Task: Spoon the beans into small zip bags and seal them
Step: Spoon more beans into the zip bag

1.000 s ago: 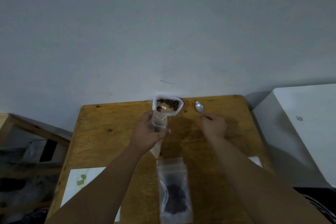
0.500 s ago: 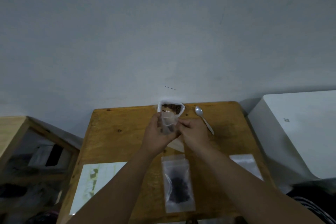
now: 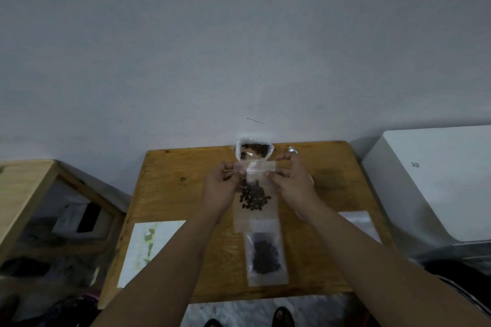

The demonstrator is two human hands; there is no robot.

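A small clear zip bag (image 3: 255,210) with dark beans inside hangs upright above the wooden table (image 3: 172,194). My left hand (image 3: 219,190) pinches its top strip at the left end, and my right hand (image 3: 291,184) pinches the strip at the right end. Behind it, at the table's far edge, stands an open plastic bag of beans (image 3: 253,150). A spoon (image 3: 292,149) lies to the right of that bag, mostly hidden by my right hand. A filled small zip bag (image 3: 266,257) lies flat near the table's front edge.
An empty clear zip bag (image 3: 358,223) lies on the table's right side. A pale paper sheet (image 3: 148,249) lies at the front left. A white appliance (image 3: 435,180) stands right of the table, a wooden shelf (image 3: 29,188) left. The wall is directly behind.
My right hand left the spoon on the table and came to the small bag. Both hands now hold the bag's top strip spread flat, with the bag hanging lower toward me.
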